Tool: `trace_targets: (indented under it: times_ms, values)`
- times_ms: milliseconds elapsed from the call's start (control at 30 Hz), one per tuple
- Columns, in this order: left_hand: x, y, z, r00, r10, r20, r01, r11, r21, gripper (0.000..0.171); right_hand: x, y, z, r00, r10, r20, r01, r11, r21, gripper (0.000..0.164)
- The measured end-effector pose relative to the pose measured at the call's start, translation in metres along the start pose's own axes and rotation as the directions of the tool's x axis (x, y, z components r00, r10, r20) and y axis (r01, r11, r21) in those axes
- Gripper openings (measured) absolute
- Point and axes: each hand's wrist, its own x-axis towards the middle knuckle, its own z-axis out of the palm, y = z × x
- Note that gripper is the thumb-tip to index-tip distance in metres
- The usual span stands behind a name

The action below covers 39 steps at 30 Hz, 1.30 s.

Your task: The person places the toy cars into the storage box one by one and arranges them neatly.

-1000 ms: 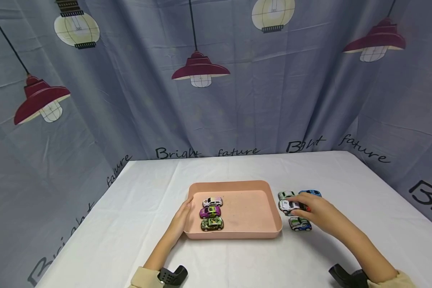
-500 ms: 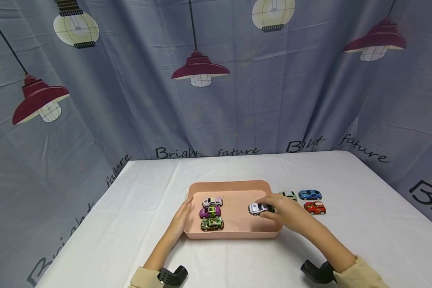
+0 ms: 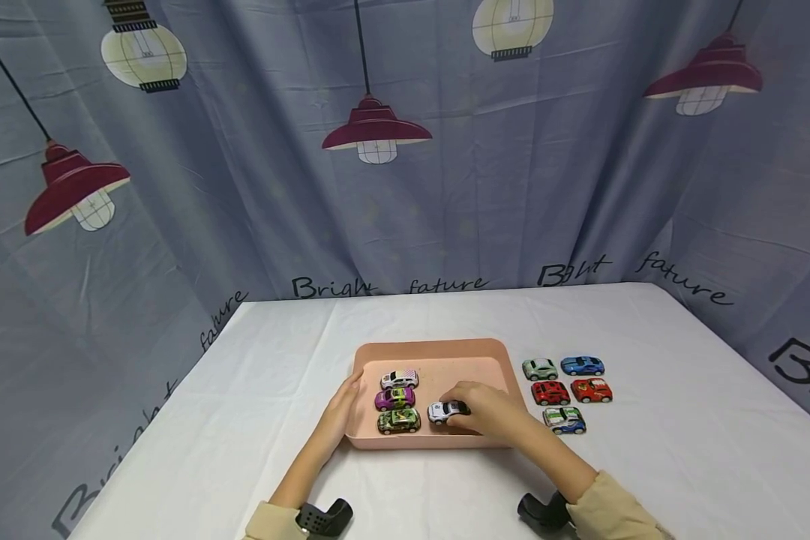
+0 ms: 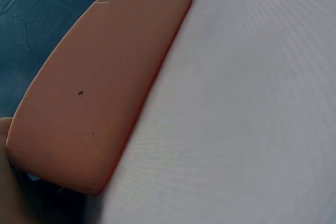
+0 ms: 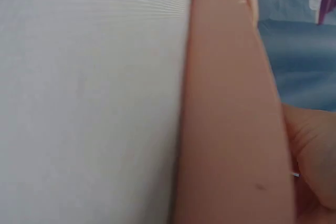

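In the head view my right hand [image 3: 489, 410] pinches a white and black toy car [image 3: 444, 412] low inside the pink tray [image 3: 439, 442]. The car's right end is hidden by my fingers. Left of it, three toy cars stand in a column: a white one [image 3: 400, 379], a purple one [image 3: 394, 398] and a green patterned one [image 3: 398, 421]. My left hand [image 3: 340, 409] lies along the tray's left wall, its fingers fairly straight with the tips at the rim. Both wrist views show mostly the tray's outer front wall [image 4: 89, 82].
To the tray's right stand several more toy cars: a pale green one [image 3: 539, 368], a blue one [image 3: 583, 365], two red ones [image 3: 550, 392] and a white, blue and green one [image 3: 564, 420]. A white cloth [image 3: 277, 360] covers the table, with a printed curtain [image 3: 479, 187] behind it.
My right hand has carried the white and black car from the group at the right over the rim, then left and lower into the tray. My left hand has stayed at the tray's left wall.
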Motion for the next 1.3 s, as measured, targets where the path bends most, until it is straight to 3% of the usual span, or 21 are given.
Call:
trace_targets:
  times_ms: [333,567,800,1300]
  values:
    - [0.002,-0.001,0.0,1.0,0.005,-0.002,-0.005,1.0,-0.012,0.05,0.006,-0.004,0.009,0.998,0.029,0.055,-0.031,0.999,0.025,0.027]
    - [0.002,0.001,-0.001,1.0,0.002,-0.005,-0.002,1.0,0.005,0.051,0.01,-0.008,0.01,0.993,0.093,0.076,-0.095,0.995,0.022,0.025]
    - [0.001,0.001,-0.001,1.0,-0.004,0.0,0.004,1.0,0.001,0.051,0.007,-0.006,0.009,0.993,0.076,0.088,-0.078,0.997,0.015,0.031]
    - [0.0,0.001,0.0,1.0,0.001,0.006,-0.001,1.0,-0.005,0.051,-0.012,0.004,-0.018,0.999,0.039,-0.026,-0.038,0.999,0.028,0.031]
